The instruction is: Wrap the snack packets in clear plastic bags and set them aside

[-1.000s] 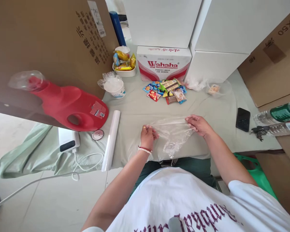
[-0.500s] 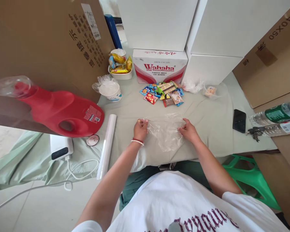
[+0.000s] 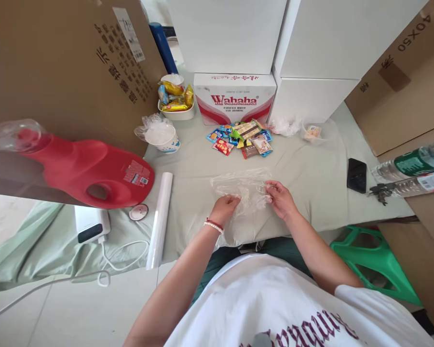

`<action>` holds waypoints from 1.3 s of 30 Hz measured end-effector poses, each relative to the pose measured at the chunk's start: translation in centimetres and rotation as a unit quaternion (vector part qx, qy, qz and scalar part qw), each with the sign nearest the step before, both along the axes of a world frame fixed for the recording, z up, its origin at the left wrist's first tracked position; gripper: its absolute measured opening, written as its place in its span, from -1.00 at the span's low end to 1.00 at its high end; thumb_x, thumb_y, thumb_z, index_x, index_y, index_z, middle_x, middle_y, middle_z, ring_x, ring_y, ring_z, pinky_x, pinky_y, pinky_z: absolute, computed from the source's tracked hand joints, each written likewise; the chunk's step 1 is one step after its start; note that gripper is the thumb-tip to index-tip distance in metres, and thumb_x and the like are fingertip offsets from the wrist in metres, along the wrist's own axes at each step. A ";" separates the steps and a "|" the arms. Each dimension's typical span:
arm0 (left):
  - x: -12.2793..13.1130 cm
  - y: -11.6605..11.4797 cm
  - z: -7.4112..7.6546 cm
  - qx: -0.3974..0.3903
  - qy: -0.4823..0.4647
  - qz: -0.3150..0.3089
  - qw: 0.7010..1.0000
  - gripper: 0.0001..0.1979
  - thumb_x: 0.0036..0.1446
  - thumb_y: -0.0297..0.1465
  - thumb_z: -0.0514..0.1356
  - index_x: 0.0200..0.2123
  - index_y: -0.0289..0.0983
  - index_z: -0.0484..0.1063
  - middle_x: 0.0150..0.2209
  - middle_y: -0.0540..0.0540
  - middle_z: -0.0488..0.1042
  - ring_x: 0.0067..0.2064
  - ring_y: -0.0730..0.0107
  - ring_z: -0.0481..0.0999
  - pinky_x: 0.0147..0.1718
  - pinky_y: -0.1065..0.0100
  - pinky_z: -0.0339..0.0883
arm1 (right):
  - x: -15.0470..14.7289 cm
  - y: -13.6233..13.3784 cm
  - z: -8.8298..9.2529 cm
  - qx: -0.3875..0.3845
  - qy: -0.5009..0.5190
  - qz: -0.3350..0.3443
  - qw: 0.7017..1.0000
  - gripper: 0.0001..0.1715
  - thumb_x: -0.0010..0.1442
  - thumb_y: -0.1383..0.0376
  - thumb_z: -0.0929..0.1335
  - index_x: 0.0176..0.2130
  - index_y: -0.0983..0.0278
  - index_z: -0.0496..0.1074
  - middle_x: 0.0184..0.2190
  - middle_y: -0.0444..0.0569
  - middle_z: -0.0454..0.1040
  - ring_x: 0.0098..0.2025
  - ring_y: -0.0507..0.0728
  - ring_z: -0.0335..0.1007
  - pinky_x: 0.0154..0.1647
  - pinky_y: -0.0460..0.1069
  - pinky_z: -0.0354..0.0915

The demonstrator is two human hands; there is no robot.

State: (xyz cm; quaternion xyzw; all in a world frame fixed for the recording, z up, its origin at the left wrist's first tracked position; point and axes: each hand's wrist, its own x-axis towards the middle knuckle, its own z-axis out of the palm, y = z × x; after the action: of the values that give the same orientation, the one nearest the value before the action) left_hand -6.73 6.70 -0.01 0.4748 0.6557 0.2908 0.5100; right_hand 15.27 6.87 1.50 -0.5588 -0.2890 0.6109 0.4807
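Head view: holds thin clear plastic with both hands, between them, near the front edge of the cloth-covered surface, close to the white shirt. Cannot tell whether sheet or bag, nor whether touching the surface underneath. With left hand, pinches the near-left part of the plastic, thumb and fingertips drawn together. With right hand, grips the right side of the plastic between thumb and fingers. Narrow grip on both. On left wrist, red and white bracelet.

Beyond the plastic, well apart from both hands, pile of snack packets, blue, red, brown, green, just in front of Wahaha box. Right of pile, crumpled clear bag, then clear container, contents too small to name. Left of box, white tub with gold and blue wrapped snacks; nearer, paper cup topped with crumpled plastic.

Left of left hand, white roll, lying down; past it, small round disc, red jug, white power bank with cable plugged in. Far right, dark phone, lying flat, then green-labelled bottle and white-labelled bottle. Beside bottles, small dark bunch, unclear. Lower right, green stool.
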 end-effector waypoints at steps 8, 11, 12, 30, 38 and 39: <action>1.6 1.4 0.0 0.019 -0.043 0.129 0.991 -0.86 0.37 -0.22 -0.01 -0.23 -0.13 0.19 -0.38 0.06 0.44 -0.57 0.48 0.40 -0.48 0.39 0.31 | 3.6 -1.3 -0.8 -0.049 -0.053 0.101 0.992 -0.27 -0.23 0.33 0.60 -0.04 0.14 0.41 -0.34 -0.22 0.34 -0.35 0.03 0.34 -0.32 -0.01 0.43; 0.9 1.3 -0.2 0.031 0.018 0.157 0.987 -0.84 0.41 -0.20 -0.03 -0.21 -0.13 0.19 -0.48 0.08 0.43 -0.67 0.43 0.29 -0.53 0.34 0.23 | 4.4 -1.1 -1.5 -0.044 -0.079 0.077 0.993 -0.34 -0.18 0.33 0.56 -0.05 0.15 0.39 -0.28 -0.16 0.38 -0.30 0.08 0.44 -0.31 0.03 0.46; 0.7 1.2 -0.3 0.023 0.022 0.158 0.987 -0.80 0.42 -0.16 -0.05 -0.19 -0.13 0.20 -0.50 0.07 0.44 -0.68 0.41 0.28 -0.54 0.32 0.21 | 4.5 -1.0 -1.7 -0.037 -0.091 0.068 0.993 -0.36 -0.15 0.33 0.54 -0.05 0.15 0.39 -0.28 -0.15 0.39 -0.29 0.09 0.46 -0.32 0.02 0.46; 0.2 1.0 -0.8 0.046 0.049 0.116 0.991 -0.76 0.33 -0.15 0.08 -0.33 -0.14 0.23 -0.52 0.13 0.33 -0.58 0.42 0.43 -0.40 0.35 0.33 | 3.8 -0.5 -3.7 -0.010 -0.179 0.046 0.983 -0.47 0.17 0.09 0.39 0.11 0.15 0.34 -0.33 -0.08 0.53 -0.55 0.04 0.30 -0.58 -0.05 0.23; -4.0 1.4 -1.7 0.088 0.259 0.116 0.955 -0.67 0.36 -0.13 0.04 -0.44 -0.13 0.20 -0.48 0.02 0.40 -0.37 0.28 0.43 -0.28 0.32 0.23 | 5.4 -0.5 -4.0 0.010 -0.122 0.061 0.991 -0.46 -0.01 -0.01 0.52 -0.12 0.19 0.43 -0.47 -0.20 0.40 -0.51 0.02 0.28 -0.49 -0.05 0.24; -4.3 1.4 -1.7 0.085 0.268 0.120 0.952 -0.69 0.37 -0.15 0.03 -0.43 -0.13 0.20 -0.47 0.01 0.40 -0.36 0.26 0.43 -0.26 0.31 0.24 | 5.4 -0.5 -4.0 0.013 -0.123 0.058 0.991 -0.47 -0.01 -0.01 0.52 -0.13 0.19 0.43 -0.48 -0.21 0.39 -0.52 0.01 0.26 -0.50 -0.05 0.22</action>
State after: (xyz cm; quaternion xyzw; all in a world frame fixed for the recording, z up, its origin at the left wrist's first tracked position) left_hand -11.00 8.11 -1.73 0.4945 0.7934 0.2668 0.2342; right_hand 20.67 6.36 -2.55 -0.6055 -0.3856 0.5609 0.4124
